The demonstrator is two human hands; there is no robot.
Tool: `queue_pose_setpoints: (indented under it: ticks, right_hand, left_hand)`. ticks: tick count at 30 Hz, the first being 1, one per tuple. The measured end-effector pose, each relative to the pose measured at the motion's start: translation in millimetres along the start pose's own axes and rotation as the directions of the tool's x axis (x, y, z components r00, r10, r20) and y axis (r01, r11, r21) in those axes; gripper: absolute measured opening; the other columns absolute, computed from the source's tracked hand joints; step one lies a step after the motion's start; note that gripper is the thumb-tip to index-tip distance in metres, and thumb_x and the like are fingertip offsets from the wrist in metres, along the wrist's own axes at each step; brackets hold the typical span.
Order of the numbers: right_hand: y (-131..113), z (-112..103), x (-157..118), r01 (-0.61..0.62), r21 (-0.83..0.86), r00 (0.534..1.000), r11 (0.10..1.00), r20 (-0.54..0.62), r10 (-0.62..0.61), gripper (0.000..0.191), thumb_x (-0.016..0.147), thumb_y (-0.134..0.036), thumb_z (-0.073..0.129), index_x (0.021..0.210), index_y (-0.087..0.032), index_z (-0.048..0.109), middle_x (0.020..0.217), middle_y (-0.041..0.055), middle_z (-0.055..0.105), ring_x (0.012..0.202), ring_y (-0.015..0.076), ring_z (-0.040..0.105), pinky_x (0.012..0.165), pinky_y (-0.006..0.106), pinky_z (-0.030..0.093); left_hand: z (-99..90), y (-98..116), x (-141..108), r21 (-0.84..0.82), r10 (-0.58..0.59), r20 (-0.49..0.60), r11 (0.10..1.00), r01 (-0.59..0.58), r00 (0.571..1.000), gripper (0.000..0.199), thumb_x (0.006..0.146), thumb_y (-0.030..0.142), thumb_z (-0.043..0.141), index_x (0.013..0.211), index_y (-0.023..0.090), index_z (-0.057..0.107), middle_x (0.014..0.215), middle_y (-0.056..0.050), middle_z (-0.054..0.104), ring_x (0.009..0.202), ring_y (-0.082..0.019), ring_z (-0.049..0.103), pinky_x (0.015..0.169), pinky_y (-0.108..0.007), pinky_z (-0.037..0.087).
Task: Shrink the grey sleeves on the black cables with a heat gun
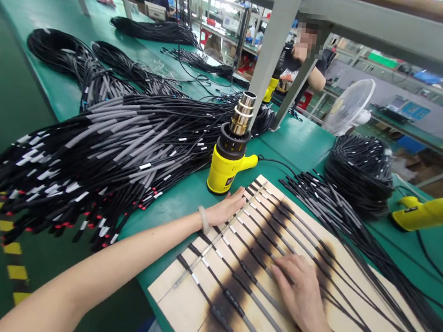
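A pale wooden board [199,300] with dark scorched bands lies in front of me. Black cables [225,296] with grey sleeving and white labels lie side by side across it. A thin clear rod [212,244] runs over their ends. My left hand [229,208] lies with fingers stretched out at the board's far left edge, beside the rod and over some cable ends. Over the middle of the board, my right hand [300,286] has its thumb and fingers closed together on one of the cables; its fingertips partly hide the hold.
A yellow heat gun [225,164] stands nozzle up beyond my left hand; another heat gun [429,213] is at the right. A large cable bundle [128,138] hangs over the left table edge. A coil [360,175], a fan [350,106] and a metal post [279,44] stand behind. A co-worker [299,62] sits opposite.
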State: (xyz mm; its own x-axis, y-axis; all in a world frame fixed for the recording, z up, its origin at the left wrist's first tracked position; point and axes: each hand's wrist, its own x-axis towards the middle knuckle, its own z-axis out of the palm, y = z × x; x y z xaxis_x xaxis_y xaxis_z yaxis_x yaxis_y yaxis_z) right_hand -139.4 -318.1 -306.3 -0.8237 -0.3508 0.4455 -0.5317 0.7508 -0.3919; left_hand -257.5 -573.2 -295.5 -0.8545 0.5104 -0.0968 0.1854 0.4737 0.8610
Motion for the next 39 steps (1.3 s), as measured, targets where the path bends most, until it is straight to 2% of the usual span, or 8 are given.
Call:
queue_pose_setpoints:
  ticks: [4, 8, 11, 21, 28, 32, 36, 39]
  right_hand:
    - [-6.8, 6.6, 3.7, 0.013, -0.037, 0.999, 0.999, 0.049, -0.011, 0.008, 0.086, -0.023, 0.055, 0.094, -0.021, 0.057, 0.084, 0.0024, 0.058, 0.08, 0.0183, 0.052, 0.069, 0.032, 0.036]
    - [-8.0, 13.2, 12.7, -0.012, -0.158, 1.0, 0.987, -0.012, 0.01, 0.011, 0.087, -0.025, 0.053, 0.094, -0.018, 0.058, 0.086, 0.0054, 0.058, 0.081, 0.0206, 0.051, 0.067, 0.033, 0.034]
    - [-6.6, 16.4, 17.4, 0.004, -0.214, 1.0, 0.977, -0.004, -0.005, 0.012, 0.088, -0.023, 0.051, 0.092, -0.018, 0.06, 0.083, 0.0051, 0.058, 0.079, 0.0207, 0.051, 0.065, 0.033, 0.032]
    - [-6.3, 16.6, 17.7, 0.022, -0.207, 1.0, 0.978, 0.01, -0.02, 0.011, 0.088, -0.018, 0.049, 0.086, -0.018, 0.059, 0.079, 0.0025, 0.06, 0.077, 0.0197, 0.049, 0.065, 0.032, 0.03]
    - [-6.5, 15.9, 16.6, 0.016, -0.232, 1.0, 0.973, 0.017, -0.013, 0.011, 0.089, -0.022, 0.049, 0.09, -0.018, 0.059, 0.082, 0.0038, 0.059, 0.079, 0.0205, 0.05, 0.065, 0.032, 0.031]
    - [-14.0, 9.4, 11.4, -0.002, -0.189, 1.0, 0.982, -0.004, 0.001, 0.012, 0.088, -0.025, 0.052, 0.097, -0.018, 0.057, 0.086, 0.0048, 0.058, 0.081, 0.0203, 0.05, 0.068, 0.033, 0.033]
    - [-28.3, 2.8, 2.8, -0.002, -0.069, 0.999, 0.998, 0.051, 0.005, 0.005, 0.087, -0.022, 0.053, 0.091, -0.021, 0.056, 0.083, 0.0023, 0.057, 0.079, 0.0187, 0.049, 0.069, 0.033, 0.033]
    - [-38.6, 1.8, -3.1, -0.017, -0.008, 0.993, 1.0, 0.115, 0.018, 0.006, 0.087, -0.02, 0.053, 0.092, -0.021, 0.056, 0.082, 0.0019, 0.055, 0.079, 0.0184, 0.048, 0.068, 0.033, 0.032]
  left_hand:
    - [0.7, -1.3, 2.2, 0.002, 0.008, 0.014, 1.0, -0.008, 1.0, 0.094, 0.077, 0.074, 0.002, 0.143, 0.008, 0.006, 0.151, -0.007, 0.003, 0.139, -0.017, 0.002, 0.113, -0.031, -0.001]
    - [-0.7, 0.2, 2.0, -0.003, -0.007, 0.03, 1.0, 0.007, 1.0, 0.092, 0.078, 0.072, 0.002, 0.143, 0.007, 0.006, 0.151, -0.008, 0.004, 0.139, -0.017, 0.003, 0.113, -0.032, -0.001]
    - [-0.3, 1.0, 2.0, -0.006, -0.009, 0.029, 1.0, 0.009, 1.0, 0.09, 0.08, 0.07, 0.003, 0.143, 0.006, 0.005, 0.151, -0.009, 0.004, 0.139, -0.018, 0.002, 0.113, -0.034, -0.001]
    - [2.3, -2.9, 2.0, 0.009, 0.01, 0.03, 1.0, -0.011, 0.999, 0.081, 0.083, 0.066, 0.005, 0.144, 0.013, 0.006, 0.15, -0.006, 0.002, 0.139, -0.018, 0.0, 0.113, -0.038, 0.0]
    - [0.4, 2.2, 1.6, 0.014, 0.006, 0.02, 1.0, -0.007, 1.0, 0.09, 0.08, 0.07, 0.005, 0.143, 0.006, 0.008, 0.15, -0.009, 0.003, 0.139, -0.02, 0.001, 0.113, -0.036, 0.0]
    - [-7.2, 3.1, -10.6, -0.007, 0.012, -0.012, 1.0, -0.012, 1.0, 0.095, 0.077, 0.075, 0.012, 0.143, 0.007, 0.008, 0.15, -0.008, 0.002, 0.139, -0.021, 0.003, 0.114, -0.032, 0.003]
    - [-12.0, 2.8, -32.1, -0.012, -0.015, -0.014, 1.0, 0.015, 1.0, 0.095, 0.077, 0.076, 0.01, 0.143, 0.008, 0.007, 0.15, -0.009, 0.005, 0.139, -0.02, 0.007, 0.114, -0.032, 0.004]
    - [-7.7, 4.7, -41.7, -0.015, -0.015, 0.014, 1.0, 0.015, 1.0, 0.099, 0.075, 0.077, 0.007, 0.143, 0.005, 0.006, 0.15, -0.011, 0.003, 0.139, -0.02, 0.005, 0.114, -0.033, 0.002]
